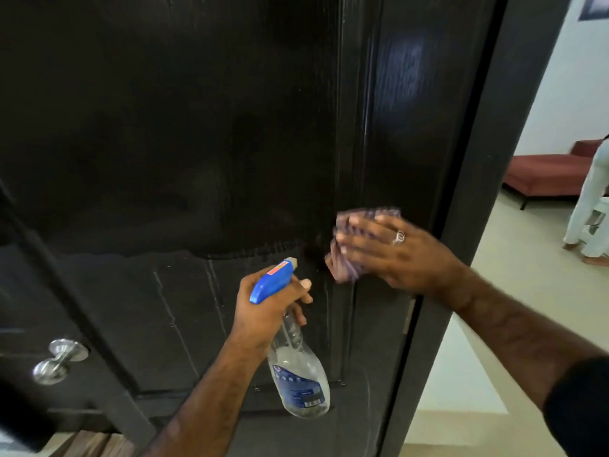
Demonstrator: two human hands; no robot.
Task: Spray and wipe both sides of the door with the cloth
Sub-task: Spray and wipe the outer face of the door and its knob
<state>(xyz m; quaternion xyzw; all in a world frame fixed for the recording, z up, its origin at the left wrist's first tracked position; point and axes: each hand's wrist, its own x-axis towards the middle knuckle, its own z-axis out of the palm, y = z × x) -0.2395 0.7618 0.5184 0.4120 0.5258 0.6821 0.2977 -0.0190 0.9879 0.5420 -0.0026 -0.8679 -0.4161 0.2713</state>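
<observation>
Door [197, 127], dark and glossy, fills nearly the whole view in front of both hands, its surface streaked with wet runs below the level of the right hand. The right hand [395, 255] lies flat against the door with straight, spread fingers, pressing a purple-and-white cloth [346, 245] onto the wood; the cloth shows past the fingertips and is blurred. A ring [399, 236] sits on one finger of this hand.

Just below and to the left of it, the left hand [270, 311] grips the neck of a clear spray bottle [296, 374], fingers curled round it and one finger on the trigger. The bottle's blue spray head [272, 280] points toward the door, its nozzle near the lower edge of the cloth but apart from it. The bottle body hangs down below the hand, with a blue label low on it.

Far to the left of the left hand, lower down, a silver door knob [59, 359] sticks out from the door. To the right of the right forearm runs the dark door frame [461, 225], and beyond it a pale floor [514, 291], a red sofa [553, 173] and part of another person [590, 206] in light clothing.
</observation>
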